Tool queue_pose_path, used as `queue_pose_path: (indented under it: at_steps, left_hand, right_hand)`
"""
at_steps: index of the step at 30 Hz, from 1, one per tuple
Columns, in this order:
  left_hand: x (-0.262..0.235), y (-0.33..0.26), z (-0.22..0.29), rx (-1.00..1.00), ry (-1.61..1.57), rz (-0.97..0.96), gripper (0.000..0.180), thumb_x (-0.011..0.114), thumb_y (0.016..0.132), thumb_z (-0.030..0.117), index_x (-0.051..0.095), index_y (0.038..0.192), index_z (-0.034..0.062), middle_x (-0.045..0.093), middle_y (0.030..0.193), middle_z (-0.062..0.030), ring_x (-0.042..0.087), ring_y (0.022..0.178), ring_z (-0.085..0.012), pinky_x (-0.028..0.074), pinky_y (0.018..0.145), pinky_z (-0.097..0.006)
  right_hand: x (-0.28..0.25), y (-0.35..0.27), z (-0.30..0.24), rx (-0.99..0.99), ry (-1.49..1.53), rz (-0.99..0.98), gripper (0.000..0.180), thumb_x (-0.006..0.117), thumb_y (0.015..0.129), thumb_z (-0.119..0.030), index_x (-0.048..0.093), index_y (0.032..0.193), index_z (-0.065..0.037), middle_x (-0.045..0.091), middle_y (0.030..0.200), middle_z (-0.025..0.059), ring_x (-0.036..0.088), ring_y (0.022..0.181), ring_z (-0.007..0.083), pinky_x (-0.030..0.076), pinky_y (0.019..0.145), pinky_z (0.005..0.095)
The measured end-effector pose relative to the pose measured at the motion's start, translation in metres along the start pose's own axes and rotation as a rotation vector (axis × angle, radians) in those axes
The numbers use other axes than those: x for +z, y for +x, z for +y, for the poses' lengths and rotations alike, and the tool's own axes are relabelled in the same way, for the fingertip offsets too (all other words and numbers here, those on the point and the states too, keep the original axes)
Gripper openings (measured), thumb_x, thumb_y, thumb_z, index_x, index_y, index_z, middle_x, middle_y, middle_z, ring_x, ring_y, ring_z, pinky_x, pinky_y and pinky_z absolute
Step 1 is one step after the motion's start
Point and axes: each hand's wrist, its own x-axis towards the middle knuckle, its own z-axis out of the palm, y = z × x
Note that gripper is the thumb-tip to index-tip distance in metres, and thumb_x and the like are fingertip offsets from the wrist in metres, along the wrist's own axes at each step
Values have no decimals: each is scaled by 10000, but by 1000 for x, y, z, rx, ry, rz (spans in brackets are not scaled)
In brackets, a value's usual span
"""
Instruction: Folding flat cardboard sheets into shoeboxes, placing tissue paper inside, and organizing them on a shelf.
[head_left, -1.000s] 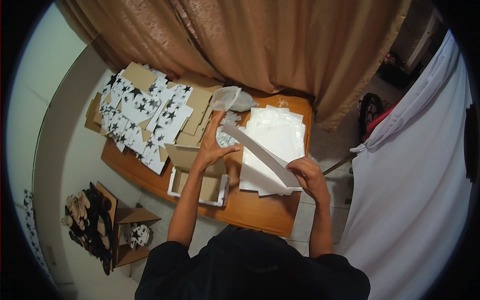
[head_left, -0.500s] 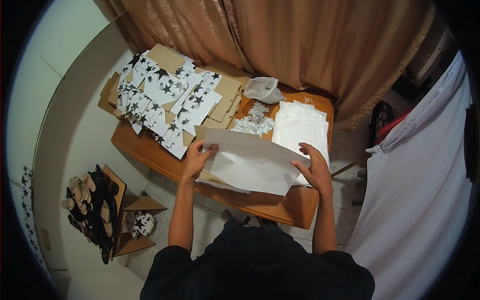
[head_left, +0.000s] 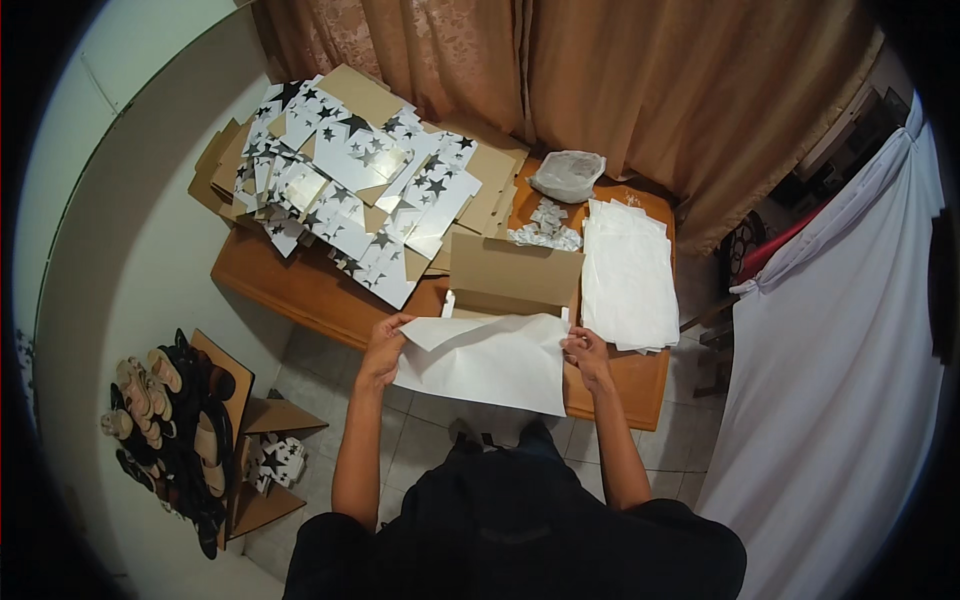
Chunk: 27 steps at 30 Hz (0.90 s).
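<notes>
A sheet of white paper [head_left: 490, 365] is stretched between my two hands at the table's front edge. My left hand [head_left: 383, 350] pinches its left side near the upper corner, where the paper folds over. On the other side, my right hand [head_left: 586, 352] has its fingers closed at the paper's right edge. Just beyond the sheet stands an open cardboard box [head_left: 515, 270] with its brown lid raised; the paper covers the box's near part. To the right of the box lies a stack of white paper sheets [head_left: 628, 275].
Flat star-printed boxes [head_left: 360, 160] are heaped at the table's left. Behind the open box are small silvery packets [head_left: 548, 228] and a clear plastic bag [head_left: 568, 177]. A shoe rack [head_left: 225, 400] stands at lower left, a white cloth [head_left: 830, 370] hangs right, and a brown curtain [head_left: 600, 90] hangs behind.
Both hands have come down nearer to me with the sheet, and my right hand has moved left onto its edge. The open box behind the paper now shows, its lid upright.
</notes>
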Motion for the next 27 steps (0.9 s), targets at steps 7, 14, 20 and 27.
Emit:
queue_pose_path:
  at_steps: [7, 14, 20, 27]
  left_hand:
    - [-25, 9, -29, -73, 77, 11, 201, 615, 953, -6, 661, 1146, -37, 713, 1101, -104, 671, 952, -140, 527, 838, -262]
    - [-17, 51, -51, -100, 253, 6, 307, 617, 965, 31, 610, 1261, -50, 718, 1125, -124, 673, 980, -155, 533, 857, -290]
    - [3, 86, -48, -100, 539, 42, 168, 681, 929, 95, 675, 1027, -41, 694, 834, -41, 607, 705, -97, 487, 631, -261]
    - [5, 105, -61, 1, 888, 123, 240, 770, 844, 154, 666, 950, -34, 644, 738, -83, 605, 682, -184, 485, 646, -340]
  right_hand:
    - [21, -7, 2, -153, 7, 242, 339, 692, 917, -49, 601, 1241, -13, 609, 803, -22, 574, 723, 77, 506, 684, 253]
    - [4, 16, -13, -301, -298, 449, 320, 666, 901, -84, 613, 1213, -38, 612, 846, 19, 559, 712, 93, 478, 653, 259]
    - [-9, 44, -22, -254, -440, 554, 325, 674, 862, -90, 631, 1183, -62, 624, 833, 35, 594, 701, 139, 500, 659, 312]
    - [-8, 60, -26, -209, -501, 553, 345, 668, 845, -60, 634, 1186, -24, 613, 847, 40, 563, 731, 125, 493, 670, 294]
